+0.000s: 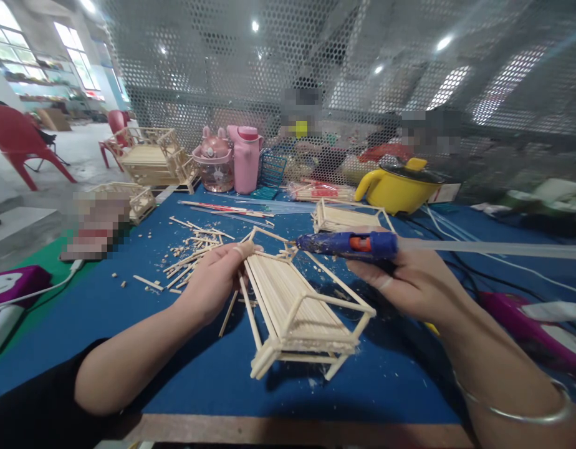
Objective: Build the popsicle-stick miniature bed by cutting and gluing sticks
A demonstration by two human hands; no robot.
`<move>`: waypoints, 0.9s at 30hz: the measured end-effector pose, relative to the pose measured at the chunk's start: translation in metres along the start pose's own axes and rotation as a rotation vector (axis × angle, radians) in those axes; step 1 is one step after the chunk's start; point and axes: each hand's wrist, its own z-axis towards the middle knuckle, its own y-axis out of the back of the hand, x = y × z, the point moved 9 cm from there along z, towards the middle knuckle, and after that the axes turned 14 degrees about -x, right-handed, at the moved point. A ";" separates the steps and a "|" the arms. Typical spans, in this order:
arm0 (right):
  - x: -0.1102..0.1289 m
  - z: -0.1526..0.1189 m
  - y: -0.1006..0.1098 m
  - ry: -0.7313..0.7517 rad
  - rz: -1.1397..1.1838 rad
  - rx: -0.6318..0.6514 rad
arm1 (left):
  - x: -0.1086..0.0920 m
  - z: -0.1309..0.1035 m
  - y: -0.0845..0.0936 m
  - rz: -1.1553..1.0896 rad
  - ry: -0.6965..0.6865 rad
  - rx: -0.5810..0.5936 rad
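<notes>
A small bed-like frame of pale wooden sticks (pixel 297 293) stands tilted on the blue tabletop. My left hand (pixel 217 274) is closed on its far left corner, thumb on top. In my right hand (pixel 419 287) is a blue hot glue gun (pixel 348 244), held sideways with a long clear glue stick (pixel 494 248) coming out of its back. The nozzle points left and meets, or nearly meets, the frame's far right corner. Fingers around the gun's handle are partly hidden. Cut stick pieces (pixel 189 255) lie scattered beside my left hand.
Behind are another stick frame (pixel 346 218), a yellow pot (pixel 400 187), a pink flask (pixel 245 162) and a pink basket (pixel 214 171). Larger stick models (pixel 152 159) stand at left. Purple power strips (pixel 531 324) and cables lie at the sides. A perforated metal screen (pixel 241 75) closes the back.
</notes>
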 end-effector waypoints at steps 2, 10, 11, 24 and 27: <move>-0.001 0.000 0.000 -0.016 0.002 0.003 | 0.001 0.001 0.000 -0.005 0.001 0.002; -0.004 0.000 -0.001 -0.093 0.040 -0.001 | 0.000 0.001 -0.001 -0.008 -0.006 0.007; -0.002 0.000 -0.002 -0.076 0.036 0.002 | -0.001 0.001 -0.001 -0.008 -0.011 0.009; 0.009 0.000 -0.002 0.088 -0.056 -0.009 | 0.000 0.002 0.002 0.002 -0.026 -0.010; 0.009 -0.002 -0.002 0.145 -0.073 -0.026 | -0.001 0.002 0.001 0.015 -0.031 -0.001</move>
